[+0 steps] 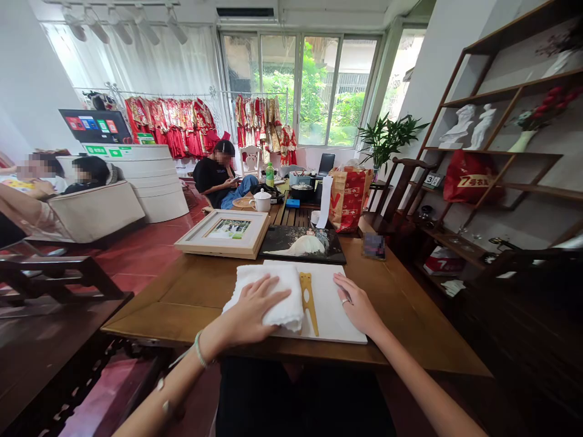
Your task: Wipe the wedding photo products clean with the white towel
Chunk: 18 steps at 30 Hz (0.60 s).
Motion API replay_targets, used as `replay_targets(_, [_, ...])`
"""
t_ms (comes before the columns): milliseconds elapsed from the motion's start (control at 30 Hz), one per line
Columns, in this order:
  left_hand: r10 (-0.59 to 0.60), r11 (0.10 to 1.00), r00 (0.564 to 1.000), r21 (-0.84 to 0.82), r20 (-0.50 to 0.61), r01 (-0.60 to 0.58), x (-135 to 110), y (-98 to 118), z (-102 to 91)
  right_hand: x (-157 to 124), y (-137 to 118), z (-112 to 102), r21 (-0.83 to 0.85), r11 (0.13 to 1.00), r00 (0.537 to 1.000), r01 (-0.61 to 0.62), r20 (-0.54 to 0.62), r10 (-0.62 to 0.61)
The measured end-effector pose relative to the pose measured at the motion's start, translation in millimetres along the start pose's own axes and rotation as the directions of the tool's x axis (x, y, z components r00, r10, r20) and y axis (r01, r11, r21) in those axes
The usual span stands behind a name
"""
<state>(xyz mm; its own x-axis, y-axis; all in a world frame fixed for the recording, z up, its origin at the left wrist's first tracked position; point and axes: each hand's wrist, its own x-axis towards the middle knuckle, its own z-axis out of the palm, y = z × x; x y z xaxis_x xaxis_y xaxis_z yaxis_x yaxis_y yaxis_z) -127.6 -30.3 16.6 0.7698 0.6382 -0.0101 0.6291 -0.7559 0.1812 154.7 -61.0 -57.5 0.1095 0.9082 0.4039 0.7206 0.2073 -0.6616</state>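
Plainly, left hand (260,305) spreads over cloth (288,276); right hand (357,303) lies flat on board (332,321); red bag (473,177) reads "7号".

Daylight enters a wide window (300,91) beside a white wall (437,67); wooden shelves (542,153) stand right; a pale sofa (98,212) sits left on red floor (141,249).

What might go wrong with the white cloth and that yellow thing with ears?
Sliding the folded white cloth under the left hand might nudge the yellow eared piece right beside it.

The white board beneath them lies close to the table's near edge, so a pull might bring it over.

A hard push forward might drive the board into the dark wedding photo just beyond.
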Motion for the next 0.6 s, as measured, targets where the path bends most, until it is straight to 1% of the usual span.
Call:
replay_targets(167, [-0.047,0.998,0.999,0.038,0.020,0.046,43.4,-24.3,4.0,-4.1,6.2,7.9,0.021,1.000,1.000,0.007,-0.016,-0.006])
replay_targets(233, [-0.051,0.998,0.999,0.047,0.001,0.050,53.4,-31.5,6.0,-4.6,7.8,8.9,0.028,1.000,1.000,0.008,-0.020,-0.007])
replay_targets(300, [-0.053,0.997,0.998,0.056,-0.023,0.054,57.6,-36.2,8.4,-4.8,8.0,8.6,0.024,1.000,1.000,0.004,-0.011,-0.004])
replay_targets(367, [-0.054,0.996,0.997,0.069,-0.049,0.057,55.8,-36.5,11.2,-4.6,6.9,7.5,0.016,1.000,1.000,-0.006,0.006,0.006])
replay_targets(433, [-0.049,0.995,0.996,0.081,-0.068,0.055,48.1,-31.1,14.3,-3.6,5.6,6.5,0.008,1.000,1.000,-0.015,0.022,0.015])
replay_targets(500, [-0.039,0.995,0.997,0.090,-0.070,0.045,34.8,-20.0,17.5,-1.7,5.2,6.1,0.001,1.000,0.999,-0.018,0.029,0.017])
replay_targets(600, [-0.020,0.997,0.999,0.074,-0.042,0.023,7.2,2.1,21.5,2.6,7.2,7.1,-0.004,1.000,1.000,-0.018,0.026,0.018])
